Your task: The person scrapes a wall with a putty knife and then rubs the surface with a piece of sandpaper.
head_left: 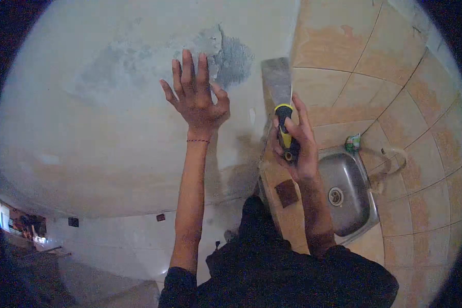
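My left hand (197, 105) is open, its fingers spread against or just in front of the painted wall (123, 138). Beside its fingertips lies a grey patch (236, 61) where the paint has come off, with a ragged peeling edge. In my right hand (303, 146) is a putty knife (278, 84) with a black and yellow handle. Its wide metal blade points up, near the line where the painted wall meets the tiles. Fingers and thumb wrap the handle, covering part of it.
A steel sink (350, 192) sits below and right of my right hand, with a green packet (352, 142) and a curved tap (395, 159) by it. Beige tiles (364, 92) cover the right wall. A brown square piece (286, 193) lies on the counter beside the sink.
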Action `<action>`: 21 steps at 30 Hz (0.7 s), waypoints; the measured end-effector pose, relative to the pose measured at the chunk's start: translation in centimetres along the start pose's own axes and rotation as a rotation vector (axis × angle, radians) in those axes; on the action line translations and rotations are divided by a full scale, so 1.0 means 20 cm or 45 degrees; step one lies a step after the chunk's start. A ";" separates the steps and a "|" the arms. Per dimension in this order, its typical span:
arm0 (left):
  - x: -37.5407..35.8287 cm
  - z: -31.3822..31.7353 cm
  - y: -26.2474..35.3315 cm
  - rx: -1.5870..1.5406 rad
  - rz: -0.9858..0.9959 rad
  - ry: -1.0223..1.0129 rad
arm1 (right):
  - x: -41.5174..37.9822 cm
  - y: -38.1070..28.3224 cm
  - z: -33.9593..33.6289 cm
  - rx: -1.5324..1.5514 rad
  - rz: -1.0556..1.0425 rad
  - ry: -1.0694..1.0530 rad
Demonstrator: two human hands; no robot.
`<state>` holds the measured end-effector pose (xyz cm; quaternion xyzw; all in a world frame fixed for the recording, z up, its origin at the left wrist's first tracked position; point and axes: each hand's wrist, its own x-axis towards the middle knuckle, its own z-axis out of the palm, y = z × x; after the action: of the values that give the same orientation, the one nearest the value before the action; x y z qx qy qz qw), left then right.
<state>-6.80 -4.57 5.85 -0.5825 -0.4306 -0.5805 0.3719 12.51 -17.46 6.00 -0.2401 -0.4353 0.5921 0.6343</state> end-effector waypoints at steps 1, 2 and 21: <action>0.00 0.00 0.00 -0.006 0.004 0.000 | 0.00 0.01 -0.02 0.154 0.002 -0.100; 0.00 0.00 0.00 -0.011 0.006 0.001 | 0.01 0.03 -0.03 0.307 0.006 -0.201; -0.02 0.03 -0.01 0.106 0.029 -0.020 | 0.10 0.05 -0.07 0.361 0.084 -0.097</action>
<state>-6.67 -3.99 5.37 -0.5760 -0.4506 -0.5531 0.3991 13.00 -15.06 4.89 -0.1396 -0.3630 0.6769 0.6250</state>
